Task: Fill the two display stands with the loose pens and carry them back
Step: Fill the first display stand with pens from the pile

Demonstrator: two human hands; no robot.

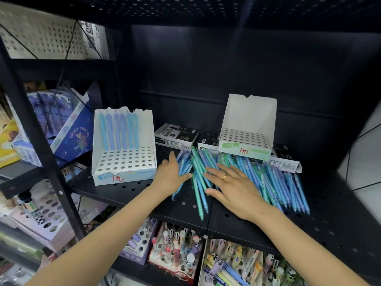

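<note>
Two white display stands: left stand [123, 159] holds six pens [118, 131], right stand [246, 137] none. Left hand [170, 175] and right hand [235, 188] lie flat, fingers straight, on the loose pens [274, 180] between.

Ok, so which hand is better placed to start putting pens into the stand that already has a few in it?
The left hand. It rests on the loose pens right beside the partly filled stand. The right hand lies flat farther right, nearer the empty stand.
</note>
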